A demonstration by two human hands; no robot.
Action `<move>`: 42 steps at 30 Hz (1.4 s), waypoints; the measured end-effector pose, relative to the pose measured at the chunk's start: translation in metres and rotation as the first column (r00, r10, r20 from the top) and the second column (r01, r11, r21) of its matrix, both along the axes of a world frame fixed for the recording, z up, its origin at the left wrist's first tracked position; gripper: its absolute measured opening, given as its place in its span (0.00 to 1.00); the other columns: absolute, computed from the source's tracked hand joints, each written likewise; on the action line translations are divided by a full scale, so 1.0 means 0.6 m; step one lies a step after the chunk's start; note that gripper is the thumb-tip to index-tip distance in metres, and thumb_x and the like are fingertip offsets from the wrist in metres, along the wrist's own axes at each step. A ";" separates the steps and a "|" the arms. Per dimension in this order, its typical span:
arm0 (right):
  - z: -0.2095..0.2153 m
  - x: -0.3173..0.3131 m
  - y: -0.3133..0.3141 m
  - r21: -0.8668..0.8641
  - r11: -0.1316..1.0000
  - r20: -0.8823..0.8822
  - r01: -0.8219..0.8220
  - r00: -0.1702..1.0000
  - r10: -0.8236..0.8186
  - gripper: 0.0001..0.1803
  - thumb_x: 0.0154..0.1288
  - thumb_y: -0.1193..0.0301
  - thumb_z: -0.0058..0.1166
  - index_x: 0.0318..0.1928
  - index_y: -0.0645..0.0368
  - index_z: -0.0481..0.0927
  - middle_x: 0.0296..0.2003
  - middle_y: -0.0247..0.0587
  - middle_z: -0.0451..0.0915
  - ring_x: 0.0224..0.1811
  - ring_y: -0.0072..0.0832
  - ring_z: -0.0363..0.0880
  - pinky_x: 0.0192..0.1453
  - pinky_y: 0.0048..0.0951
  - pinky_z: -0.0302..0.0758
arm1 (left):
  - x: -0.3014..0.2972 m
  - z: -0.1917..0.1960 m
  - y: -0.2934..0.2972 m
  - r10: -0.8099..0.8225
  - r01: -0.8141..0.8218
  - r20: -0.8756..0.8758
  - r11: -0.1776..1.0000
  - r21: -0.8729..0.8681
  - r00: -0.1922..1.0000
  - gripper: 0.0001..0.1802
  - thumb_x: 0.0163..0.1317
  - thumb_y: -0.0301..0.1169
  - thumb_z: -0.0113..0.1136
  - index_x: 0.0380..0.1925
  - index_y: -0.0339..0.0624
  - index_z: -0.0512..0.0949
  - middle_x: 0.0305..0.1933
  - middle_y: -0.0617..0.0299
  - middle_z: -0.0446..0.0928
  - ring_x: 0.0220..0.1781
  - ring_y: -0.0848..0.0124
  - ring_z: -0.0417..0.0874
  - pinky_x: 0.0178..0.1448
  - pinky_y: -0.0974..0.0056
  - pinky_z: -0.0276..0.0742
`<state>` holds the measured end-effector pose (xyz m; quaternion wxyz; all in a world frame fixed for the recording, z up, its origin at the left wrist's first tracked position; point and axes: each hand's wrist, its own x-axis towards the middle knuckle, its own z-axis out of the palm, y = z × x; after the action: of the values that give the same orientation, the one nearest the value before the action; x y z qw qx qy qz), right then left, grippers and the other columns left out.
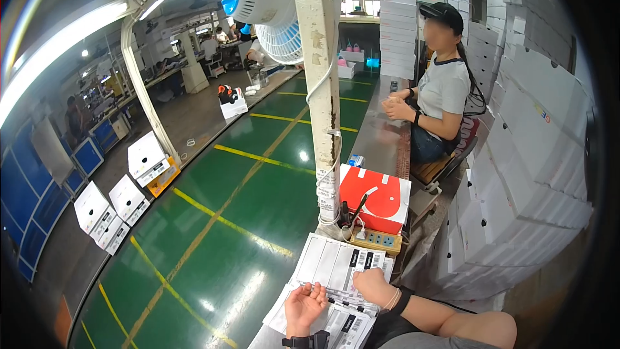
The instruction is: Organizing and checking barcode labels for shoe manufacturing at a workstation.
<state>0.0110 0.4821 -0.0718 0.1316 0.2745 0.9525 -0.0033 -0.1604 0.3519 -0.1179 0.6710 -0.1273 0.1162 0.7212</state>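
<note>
Printed label sheets (326, 260), white with black blocks and barcodes, lie in stacks at the near end of the bench. My left hand (305, 308) is held palm up over the sheets' left side, its fingers loosely curled and apart, holding nothing. To its right, my right hand (376, 287) is closed in a loose fist at the edge of the upper stack. Its fingertips are turned down, so whatever they may pinch is hidden. A nearer stack of label sheets (349, 328) sits between my wrists.
A green conveyor belt (258, 200) runs along the left, with white boxes (129, 199) on its far side. Ahead stand a pillar (316, 90), a fan (274, 13), a red-and-white box (374, 197) and a power strip (381, 240). A seated co-worker (442, 90) and tall box stacks (516, 155) are right.
</note>
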 end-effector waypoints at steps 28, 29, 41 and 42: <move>-0.029 0.004 0.000 0.217 0.974 -0.163 -0.070 0.981 0.107 0.10 0.41 0.73 0.59 0.29 0.60 0.76 0.18 0.40 0.78 0.22 0.35 0.81 0.23 0.37 0.72 | -0.038 -0.008 -0.029 0.031 -0.038 0.075 0.995 0.088 0.997 0.16 0.56 0.35 0.56 0.37 0.31 0.78 0.69 0.37 0.56 0.73 0.43 0.53 0.57 0.53 0.68; -0.027 0.003 -0.002 0.226 0.971 -0.144 -0.074 0.984 0.108 0.11 0.41 0.73 0.60 0.29 0.60 0.76 0.18 0.39 0.78 0.22 0.35 0.81 0.24 0.37 0.71 | -0.035 -0.005 -0.030 0.038 -0.045 0.085 0.996 0.082 0.996 0.16 0.57 0.35 0.55 0.37 0.31 0.77 0.69 0.36 0.56 0.72 0.43 0.53 0.57 0.53 0.69; -0.019 -0.007 -0.003 0.200 0.979 -0.086 -0.047 0.994 0.066 0.11 0.39 0.72 0.62 0.28 0.58 0.77 0.18 0.36 0.79 0.22 0.32 0.82 0.23 0.35 0.71 | -0.038 0.003 -0.031 0.037 -0.038 0.028 0.997 0.062 0.999 0.17 0.60 0.36 0.51 0.39 0.31 0.77 0.68 0.36 0.56 0.72 0.43 0.53 0.58 0.55 0.68; -0.019 -0.003 -0.004 0.229 0.972 -0.120 -0.058 0.989 0.087 0.11 0.39 0.72 0.62 0.28 0.57 0.77 0.18 0.35 0.78 0.21 0.32 0.81 0.22 0.35 0.71 | -0.037 0.003 -0.031 0.038 -0.040 0.029 0.997 0.067 0.999 0.17 0.60 0.36 0.51 0.39 0.31 0.76 0.68 0.36 0.56 0.72 0.43 0.54 0.58 0.54 0.68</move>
<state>0.0091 0.4794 -0.0832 0.0377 0.2518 0.9627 0.0918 -0.1824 0.3335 -0.1161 0.6621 -0.1170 0.0800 0.7359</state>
